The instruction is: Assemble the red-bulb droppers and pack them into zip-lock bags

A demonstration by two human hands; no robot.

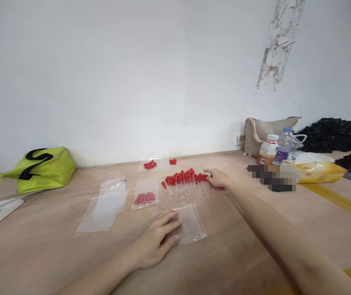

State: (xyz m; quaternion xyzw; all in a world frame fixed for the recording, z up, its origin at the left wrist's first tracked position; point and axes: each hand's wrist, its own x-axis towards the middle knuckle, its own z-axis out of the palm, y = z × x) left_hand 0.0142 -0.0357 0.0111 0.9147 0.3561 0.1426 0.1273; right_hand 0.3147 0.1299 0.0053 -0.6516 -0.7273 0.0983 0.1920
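My left hand [160,235] lies on the table with its fingers spread over the edge of a clear zip bag [190,225], which looks flat. At the right end of a row of glass droppers with red rubber bulbs [183,179], my right hand [217,178] reaches in, its forefinger stretched out by the last bulbs. Nothing shows in its grasp, and some of its fingers are hidden. To the left of the row sits a zip bag of several droppers [145,194]. Farther left are overlapping clear plastic bags [108,207].
Against the wall lies another bag with red bulbs and glass tubes [158,164]. A lime-green bag [48,170] stands far left. Bottles [269,149], a beige bag [267,125], a yellow tissue pack [320,170] and a heap of black pieces [338,135] occupy the right side.
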